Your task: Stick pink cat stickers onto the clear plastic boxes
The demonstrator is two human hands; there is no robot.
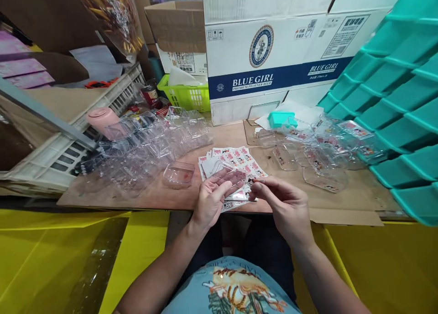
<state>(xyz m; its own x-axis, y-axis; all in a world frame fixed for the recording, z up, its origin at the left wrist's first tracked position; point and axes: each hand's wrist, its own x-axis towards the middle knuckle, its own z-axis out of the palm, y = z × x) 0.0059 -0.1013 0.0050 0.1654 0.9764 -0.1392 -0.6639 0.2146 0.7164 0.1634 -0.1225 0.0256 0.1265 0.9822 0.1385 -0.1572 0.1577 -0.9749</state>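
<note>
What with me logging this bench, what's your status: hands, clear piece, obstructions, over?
Left hand holding clear plastic piece. Right hand close by, pinching what looks like a small sticker. Sticker sheets beneath; nothing seen blocking the hands.

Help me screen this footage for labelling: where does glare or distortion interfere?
Head view: glints break up outlines among the clear containers on the left; also in the head view, the clear piece in the left hand has edges hard to trace, and wide-angle stretch seems to slant the teal trays at right.
</note>
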